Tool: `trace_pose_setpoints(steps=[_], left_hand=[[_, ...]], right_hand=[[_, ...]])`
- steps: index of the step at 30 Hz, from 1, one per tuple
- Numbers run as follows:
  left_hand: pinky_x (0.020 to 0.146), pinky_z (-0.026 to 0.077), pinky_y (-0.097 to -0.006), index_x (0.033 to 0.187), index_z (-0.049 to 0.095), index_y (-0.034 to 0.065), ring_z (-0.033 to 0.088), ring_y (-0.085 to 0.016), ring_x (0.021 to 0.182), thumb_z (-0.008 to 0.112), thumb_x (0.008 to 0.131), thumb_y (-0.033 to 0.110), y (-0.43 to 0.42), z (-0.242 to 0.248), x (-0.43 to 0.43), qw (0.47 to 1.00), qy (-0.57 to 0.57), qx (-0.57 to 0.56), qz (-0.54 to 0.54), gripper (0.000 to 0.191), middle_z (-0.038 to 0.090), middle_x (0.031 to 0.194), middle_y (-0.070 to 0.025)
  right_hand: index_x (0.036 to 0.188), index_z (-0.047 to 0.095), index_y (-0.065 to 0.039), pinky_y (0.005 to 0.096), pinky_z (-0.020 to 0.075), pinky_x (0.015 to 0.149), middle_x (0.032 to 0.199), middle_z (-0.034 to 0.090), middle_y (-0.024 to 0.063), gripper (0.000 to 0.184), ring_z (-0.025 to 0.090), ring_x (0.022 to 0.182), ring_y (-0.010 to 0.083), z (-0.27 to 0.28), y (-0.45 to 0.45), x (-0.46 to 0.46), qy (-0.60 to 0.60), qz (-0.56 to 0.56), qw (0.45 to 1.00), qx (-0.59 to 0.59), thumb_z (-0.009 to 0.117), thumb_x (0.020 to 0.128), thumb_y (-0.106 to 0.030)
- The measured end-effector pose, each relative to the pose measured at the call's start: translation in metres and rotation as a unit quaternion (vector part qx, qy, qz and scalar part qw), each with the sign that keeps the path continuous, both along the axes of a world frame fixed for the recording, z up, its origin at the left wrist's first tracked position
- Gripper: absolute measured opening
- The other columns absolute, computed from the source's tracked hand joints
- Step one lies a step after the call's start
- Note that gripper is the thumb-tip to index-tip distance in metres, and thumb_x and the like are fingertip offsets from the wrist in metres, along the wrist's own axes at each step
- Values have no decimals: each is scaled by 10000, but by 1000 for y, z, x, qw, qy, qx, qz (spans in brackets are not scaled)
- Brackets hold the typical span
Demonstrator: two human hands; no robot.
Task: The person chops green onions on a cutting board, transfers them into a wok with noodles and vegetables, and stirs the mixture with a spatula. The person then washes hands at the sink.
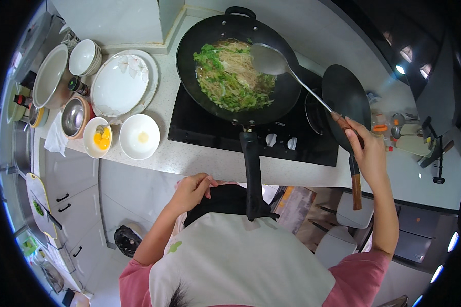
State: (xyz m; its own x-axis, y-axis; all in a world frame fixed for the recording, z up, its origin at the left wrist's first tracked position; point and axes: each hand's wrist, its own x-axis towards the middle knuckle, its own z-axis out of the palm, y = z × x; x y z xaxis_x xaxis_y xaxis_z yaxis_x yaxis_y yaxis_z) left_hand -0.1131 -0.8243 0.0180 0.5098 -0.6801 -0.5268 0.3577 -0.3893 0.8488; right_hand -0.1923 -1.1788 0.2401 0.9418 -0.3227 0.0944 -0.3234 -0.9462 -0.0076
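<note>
My right hand (pixel 366 147) grips the wooden handle (pixel 342 121) of a metal wok turner. The turner's broad head (pixel 269 59) is over the right part of a black wok (pixel 284 96). Inside the wok lie thin pale noodles (pixel 234 57) mixed with chopped leafy greens (pixel 249 92). The wok stands on a black glass hob (pixel 203 122), its long black handle (pixel 251 172) pointing towards me. My left hand (pixel 194 192) is loosely curled in front of my apron, left of that handle, with nothing visible in it.
To the right, a dark frying pan (pixel 345 96) leans with its handle towards me. On the left are a bowl of egg yolks (pixel 98 137) with a spoon, a white bowl (pixel 139 136), stacked plates (pixel 120 84), stacked bowls (pixel 83 57) and a metal basin (pixel 50 76).
</note>
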Motion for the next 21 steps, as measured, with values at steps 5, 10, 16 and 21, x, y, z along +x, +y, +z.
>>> trace_pose_setpoints(steps=[5,10,16,21], left_hand=[[497,435,-252,939,687,12,516,-88,492,445,1023,243,5,-3,-1,1000,-2,3,13,345,590,609,-24],[501,439,-253,941,692,24,523,-93,481,447,1020,255,7,-4,-1,1000,-5,10,16,346,599,610,-26],[481,407,-210,990,699,4,477,-58,519,420,1039,236,8,-3,-3,1000,-7,4,14,366,551,621,-11],[501,435,-258,945,690,13,514,-97,488,452,1019,232,14,-2,-4,999,-13,-19,48,332,592,610,-35]], right_hand=[[1127,684,-69,397,499,653,884,686,202,297,644,727,380,17,3,7,41,-71,996,29,595,959,-297],[1104,674,-66,443,497,676,812,670,214,259,650,762,398,30,-1,26,34,-42,999,-4,552,984,-260],[1057,667,-47,478,489,674,817,646,251,258,631,765,434,1,-21,72,25,33,999,-8,522,993,-250],[1110,673,-40,330,471,495,642,621,118,287,629,567,208,-7,-20,82,161,-77,961,213,552,983,-267]])
